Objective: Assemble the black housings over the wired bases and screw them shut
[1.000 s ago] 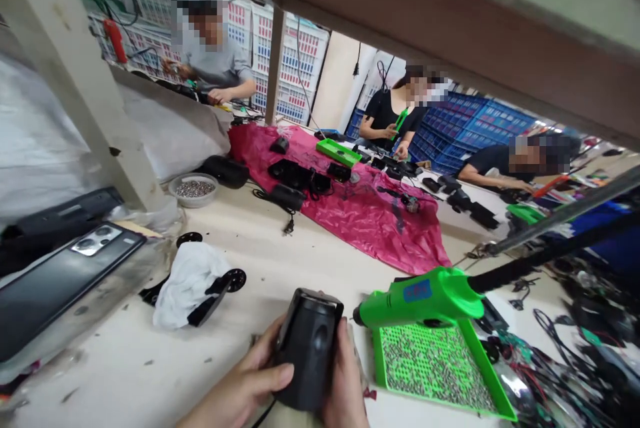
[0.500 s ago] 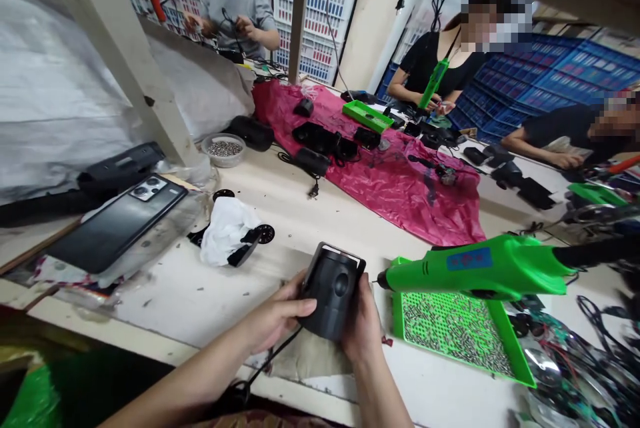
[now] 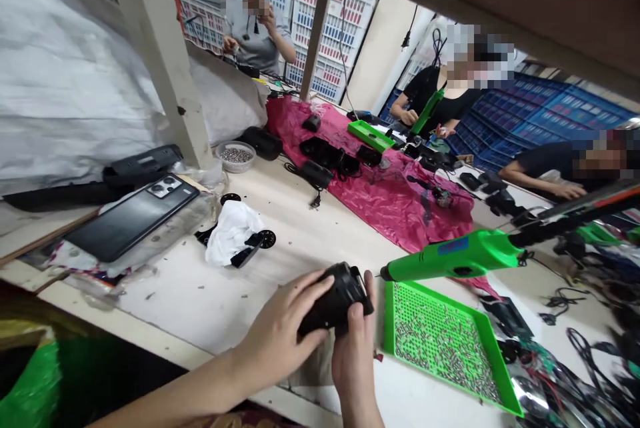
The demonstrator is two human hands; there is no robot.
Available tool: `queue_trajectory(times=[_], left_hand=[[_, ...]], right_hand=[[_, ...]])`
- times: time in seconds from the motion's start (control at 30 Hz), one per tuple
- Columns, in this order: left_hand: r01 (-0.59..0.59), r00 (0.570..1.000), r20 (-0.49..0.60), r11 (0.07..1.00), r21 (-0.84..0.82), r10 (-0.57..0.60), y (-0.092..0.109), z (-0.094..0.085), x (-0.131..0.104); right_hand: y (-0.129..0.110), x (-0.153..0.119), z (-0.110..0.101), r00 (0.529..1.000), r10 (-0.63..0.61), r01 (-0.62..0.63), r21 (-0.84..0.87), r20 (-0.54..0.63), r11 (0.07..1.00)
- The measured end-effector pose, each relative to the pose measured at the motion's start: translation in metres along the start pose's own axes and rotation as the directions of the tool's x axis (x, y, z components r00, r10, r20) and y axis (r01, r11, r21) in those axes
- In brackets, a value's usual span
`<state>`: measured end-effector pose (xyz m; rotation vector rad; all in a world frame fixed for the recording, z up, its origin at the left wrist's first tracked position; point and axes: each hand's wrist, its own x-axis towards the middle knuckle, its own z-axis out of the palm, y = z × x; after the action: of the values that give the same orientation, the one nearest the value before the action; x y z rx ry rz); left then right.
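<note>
Both my hands hold a black plastic housing [image 3: 327, 301] over the front of the white table. My left hand [image 3: 280, 321] wraps over its left side, with the thumb below. My right hand [image 3: 355, 341] grips its right end, thumb on the near face and fingers behind. The housing is tilted, and a light edge shows at its right end. Just right of it hangs a green electric screwdriver [image 3: 450, 257], its tip close to my right fingers but apart from them. Below the screwdriver lies a green tray [image 3: 506, 375] of small screws.
To the left lie a smartphone [image 3: 135, 218] and a white cloth [image 3: 233, 231] among black parts. Behind stand a tub of screws [image 3: 235, 165] and a pink plastic sheet [image 3: 390, 215] bearing black parts. Wires and parts [image 3: 555, 381] crowd the right. Several people sit across the table.
The housing has been turned from upright onto its side, tilting right. My left hand has moved over it, and my right hand has shifted to its end. The view has shifted too.
</note>
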<state>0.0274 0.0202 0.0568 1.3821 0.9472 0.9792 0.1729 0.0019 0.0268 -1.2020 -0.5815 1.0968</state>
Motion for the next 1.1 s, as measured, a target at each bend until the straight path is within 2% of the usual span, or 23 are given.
queue_trajectory(times=[0.07,0.13,0.2,0.23,0.27,0.33,0.37,0.4,0.5,0.6,0.8,0.97,1.03,1.07,1.1], left_hand=[[-0.018,0.996,0.083,1.000,0.015,0.017,0.004,-0.005,-0.002],[0.010,0.998,0.058,0.998,-0.067,-0.006,0.000,-0.011,-0.001],[0.055,0.998,-0.009,0.976,-0.209,-0.059,-0.009,-0.015,0.003],[0.109,0.994,0.024,0.947,-0.301,-0.107,-0.014,-0.016,0.006],[0.204,0.978,0.124,0.895,-0.396,-0.168,-0.018,-0.016,0.008],[0.448,0.879,0.399,0.732,-0.513,-0.259,-0.024,-0.017,0.011],[0.526,0.832,0.483,0.664,-0.532,-0.272,-0.025,-0.017,0.011],[0.566,0.806,0.524,0.619,-0.544,-0.275,-0.025,-0.016,0.011],[0.551,0.822,0.499,0.603,-0.577,-0.274,-0.021,-0.017,0.008],[0.557,0.816,0.506,0.614,-0.559,-0.279,-0.016,-0.019,0.004],[0.634,0.742,0.627,0.555,-0.539,-0.239,-0.012,-0.028,0.002],[0.672,0.682,0.689,0.584,-0.456,-0.247,-0.022,-0.032,0.004],[0.679,0.674,0.697,0.579,-0.452,-0.245,-0.024,-0.030,0.005],[0.677,0.680,0.689,0.575,-0.460,-0.250,-0.024,-0.029,0.006],[0.671,0.693,0.674,0.570,-0.474,-0.256,-0.023,-0.028,0.007]], right_hand=[[-0.008,0.002,0.005,0.996,0.060,-0.055,0.075,-0.065,0.996],[-0.014,0.004,0.008,0.988,0.128,-0.116,0.123,-0.089,0.986],[-0.016,0.002,0.010,0.983,0.182,-0.175,0.162,-0.028,0.971],[-0.015,-0.001,0.011,0.978,0.208,-0.210,0.182,0.026,0.961],[-0.015,-0.004,0.012,0.970,0.224,-0.238,0.197,0.090,0.951],[-0.014,-0.010,0.014,0.960,0.206,-0.242,0.191,0.189,0.951],[-0.014,-0.013,0.014,0.963,0.175,-0.210,0.166,0.203,0.964],[-0.014,-0.015,0.014,0.969,0.143,-0.169,0.123,0.200,0.978],[-0.019,-0.018,0.010,0.985,0.071,-0.072,0.004,0.158,0.997],[-0.022,-0.020,0.005,0.986,0.067,-0.067,-0.009,0.156,0.998],[-0.017,-0.016,-0.009,0.981,0.049,-0.035,-0.075,0.186,0.997],[-0.015,-0.017,-0.009,0.967,0.035,-0.004,-0.124,0.251,0.992],[-0.017,-0.021,-0.010,0.968,-0.059,0.105,-0.181,0.245,0.978],[-0.019,-0.023,-0.013,0.967,-0.156,0.203,-0.236,0.202,0.950],[-0.022,-0.023,-0.017,0.947,-0.293,0.320,-0.305,0.131,0.897]])
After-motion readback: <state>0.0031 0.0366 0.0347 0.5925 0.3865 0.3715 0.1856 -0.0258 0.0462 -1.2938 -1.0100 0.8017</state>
